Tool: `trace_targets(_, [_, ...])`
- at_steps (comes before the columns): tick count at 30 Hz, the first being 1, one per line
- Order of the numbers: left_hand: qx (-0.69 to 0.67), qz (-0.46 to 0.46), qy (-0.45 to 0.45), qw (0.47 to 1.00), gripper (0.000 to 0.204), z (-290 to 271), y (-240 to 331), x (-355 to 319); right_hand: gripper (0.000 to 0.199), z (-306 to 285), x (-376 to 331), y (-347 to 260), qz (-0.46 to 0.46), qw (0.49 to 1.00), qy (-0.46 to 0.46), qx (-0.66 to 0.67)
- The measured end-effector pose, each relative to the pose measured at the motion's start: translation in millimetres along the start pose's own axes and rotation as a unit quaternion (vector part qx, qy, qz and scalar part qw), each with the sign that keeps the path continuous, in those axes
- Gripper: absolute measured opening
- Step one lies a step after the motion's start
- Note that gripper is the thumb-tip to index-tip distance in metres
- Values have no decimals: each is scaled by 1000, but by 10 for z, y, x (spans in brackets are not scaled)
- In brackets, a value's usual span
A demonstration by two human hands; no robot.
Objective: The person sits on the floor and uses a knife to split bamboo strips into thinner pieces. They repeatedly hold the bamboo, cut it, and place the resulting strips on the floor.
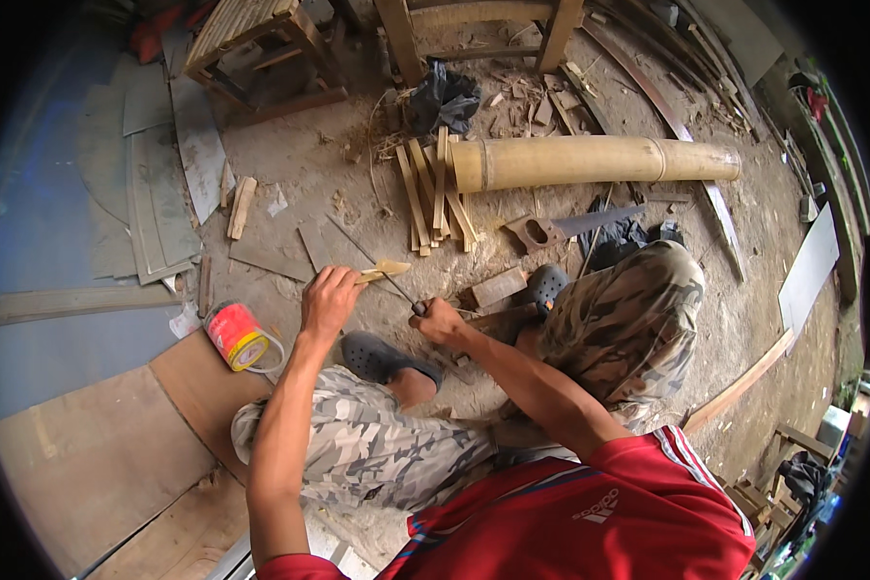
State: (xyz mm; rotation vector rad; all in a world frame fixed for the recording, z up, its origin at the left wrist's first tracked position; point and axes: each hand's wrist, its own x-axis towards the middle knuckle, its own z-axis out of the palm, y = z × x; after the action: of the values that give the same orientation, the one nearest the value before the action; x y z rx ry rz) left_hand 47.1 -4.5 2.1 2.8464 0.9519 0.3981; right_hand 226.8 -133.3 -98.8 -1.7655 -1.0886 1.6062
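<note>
Near the middle of the view, my left hand [331, 298] is closed on a short, pale bamboo piece [387, 268]. My right hand [441, 323] grips the dark handle of a long, thin-bladed knife [357, 244]. Its blade slants up and to the left, crossing the bamboo piece. Whether the edge is cutting in cannot be made out. Beyond my hands lies a loose pile of split bamboo strips [425, 189]. A thick bamboo pole [590, 161] rests at the right of the strips.
A handsaw [561, 228] and a wooden block [499, 288] lie ahead of my right foot. At the left stands a red and yellow bucket [236, 334], beside boards [97, 445] and grey sheets [68, 353]. A wooden bench [261, 48] and a black plastic bag [445, 97] are farther off.
</note>
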Motion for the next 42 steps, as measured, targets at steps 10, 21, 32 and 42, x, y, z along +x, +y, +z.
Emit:
trace_targets(10, [2, 26, 0, 1000, 24, -48, -3, 169, 23, -246, 43, -124, 49, 991, -77, 96])
trace_targets(21, [23, -27, 26, 999, 42, -185, -31, 119, 30, -12, 202, -47, -3, 999, 2, 41])
trace_targets(32, [-258, -392, 317, 825, 51, -986, 186, -214, 24, -96, 347, -194, 130, 991, 23, 2])
trace_targets(42, [-410, -475, 352, 695, 49, -902, 95, -414, 30, -226, -99, -1124, 5, 998, 59, 24])
